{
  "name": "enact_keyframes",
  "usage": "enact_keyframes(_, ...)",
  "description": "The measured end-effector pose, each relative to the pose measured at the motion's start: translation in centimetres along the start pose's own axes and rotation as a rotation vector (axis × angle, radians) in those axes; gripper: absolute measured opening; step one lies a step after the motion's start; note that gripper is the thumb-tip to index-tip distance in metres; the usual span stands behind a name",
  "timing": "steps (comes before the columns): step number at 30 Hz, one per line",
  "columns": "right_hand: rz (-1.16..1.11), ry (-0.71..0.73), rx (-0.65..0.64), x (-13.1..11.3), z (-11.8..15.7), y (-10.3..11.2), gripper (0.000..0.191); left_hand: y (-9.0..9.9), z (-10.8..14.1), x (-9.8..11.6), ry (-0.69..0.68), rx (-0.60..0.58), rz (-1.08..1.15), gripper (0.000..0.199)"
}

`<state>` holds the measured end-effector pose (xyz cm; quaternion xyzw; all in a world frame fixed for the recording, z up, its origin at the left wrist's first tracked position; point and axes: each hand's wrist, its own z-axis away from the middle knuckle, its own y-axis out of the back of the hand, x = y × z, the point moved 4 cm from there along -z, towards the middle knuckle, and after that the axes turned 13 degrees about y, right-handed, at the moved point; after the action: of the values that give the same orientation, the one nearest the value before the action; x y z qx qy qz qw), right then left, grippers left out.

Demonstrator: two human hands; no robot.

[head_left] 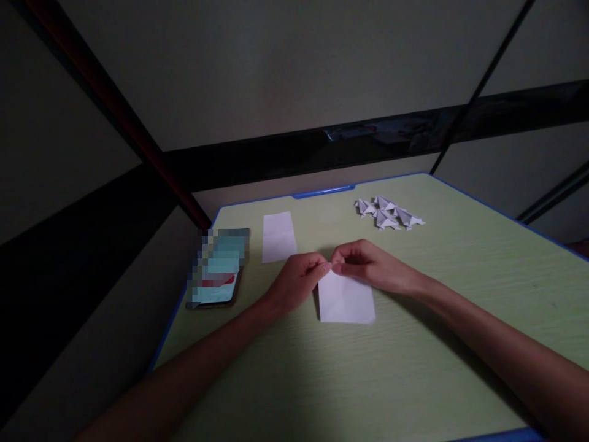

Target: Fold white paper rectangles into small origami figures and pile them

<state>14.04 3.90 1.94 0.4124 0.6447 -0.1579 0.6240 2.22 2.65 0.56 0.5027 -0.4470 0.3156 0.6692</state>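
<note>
Hands, left hand (298,277) and right hand (363,263), pinch one paper sheet (346,299); four folded frogs (388,213) behind.

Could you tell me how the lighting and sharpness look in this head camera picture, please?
Head view: dim overall, the room behind nearly black; the white paper under the left hand and right hand is brightest; arm shadows darken the near table; the phone screen is pixelated; the folded paper figures are soft; straight lines bow toward the edges.
</note>
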Motion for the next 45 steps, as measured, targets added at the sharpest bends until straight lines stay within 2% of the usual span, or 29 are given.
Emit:
enact_keyframes(4, 0.07, 0.011, -0.064, -0.2, 0.0, 0.4, 0.013, 0.2, 0.3, 0.2, -0.042, 0.074, -0.063, 0.023)
enact_keyframes(8, 0.101, 0.009, -0.097, -0.3, 0.1, 1.6, 0.014, 0.6, 0.4, 0.2, -0.034, 0.173, -0.049, 0.024)
enact_keyframes(12, 0.087, -0.035, -0.06, 0.5, 0.6, 3.6, 0.012, 1.1, 0.4, 0.1, -0.017, 0.248, 0.006, 0.024)
enact_keyframes(14, 0.084, -0.065, 0.021, 1.0, 0.7, 4.6, 0.008, 1.7, 0.3, 0.0, -0.019, 0.323, 0.044, 0.024)
enact_keyframes(16, 0.075, -0.056, 0.183, 1.1, 0.9, 5.3, 0.013, 2.4, 0.3, -0.1, -0.028, 0.414, 0.082, 0.024)
enact_keyframes(17, 0.051, -0.033, 0.25, 0.9, 0.9, 5.3, 0.016, 2.7, 0.3, -0.1, -0.034, 0.443, 0.098, 0.023)
enact_keyframes(18, 0.008, -0.003, 0.256, 0.6, 0.8, 4.8, 0.018, 2.7, 0.2, -0.1, -0.039, 0.447, 0.111, 0.023)
enact_keyframes(20, -0.029, 0.029, 0.186, 0.1, 0.5, 3.2, 0.021, 2.4, 0.2, -0.1, -0.049, 0.398, 0.125, 0.023)
enact_keyframes(25, 0.092, 0.028, 0.081, -0.4, 0.2, 0.0, 0.028, 0.8, 0.3, 0.2, -0.069, 0.191, 0.103, 0.02)
enact_keyframes(30, 0.08, 0.02, -0.008, -0.2, 0.5, -0.2, 0.03, -0.2, 0.4, 0.3, -0.051, 0.022, 0.038, 0.019)
enact_keyframes(33, 0.053, -0.002, 0.043, 0.0, 0.5, 0.5, 0.029, -0.3, 0.5, 0.3, -0.015, -0.021, 0.093, 0.018)
enact_keyframes(37, -0.001, -0.031, 0.201, 0.3, 0.6, 1.8, 0.03, -0.2, 0.3, 0.4, 0.05, -0.049, 0.186, 0.011)
enact_keyframes(45, -0.054, -0.054, 0.366, 1.0, 0.5, 2.2, 0.028, 0.4, 0.1, -0.1, 0.059, 0.105, 0.244, 0.012)
